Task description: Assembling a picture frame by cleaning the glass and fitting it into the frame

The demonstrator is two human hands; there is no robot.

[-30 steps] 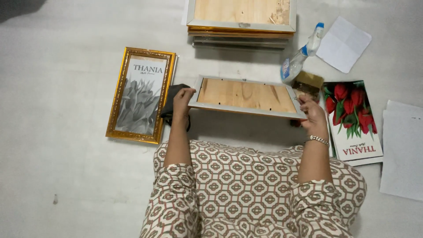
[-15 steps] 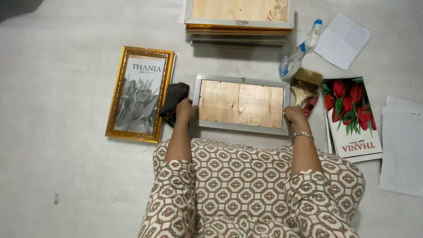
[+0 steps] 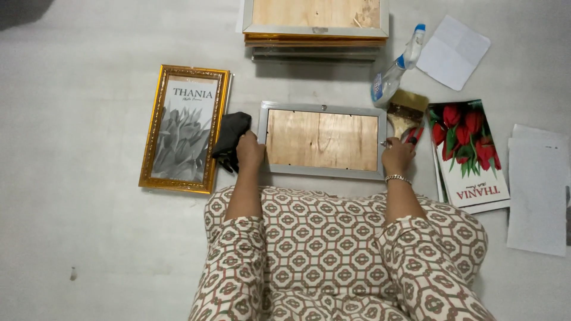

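Risk, left to right: the gold ornate picture frame with a grey flower print [image 3: 184, 128] lies near, and the black crumpled cloth [image 3: 229, 140] sits just beside the left hand [image 3: 250, 151], so a sideways shove of the silver-edged frame with plywood backing [image 3: 322, 140], flat on the pale floor [image 3: 83, 238] between both hands, could snag the cloth. Left hand curled on the frame's left edge, forearm straight out from the lap; right hand [image 3: 397, 157], bracelet on wrist, pinches the right edge near the flat wooden paintbrush [image 3: 404, 113], which it could knock
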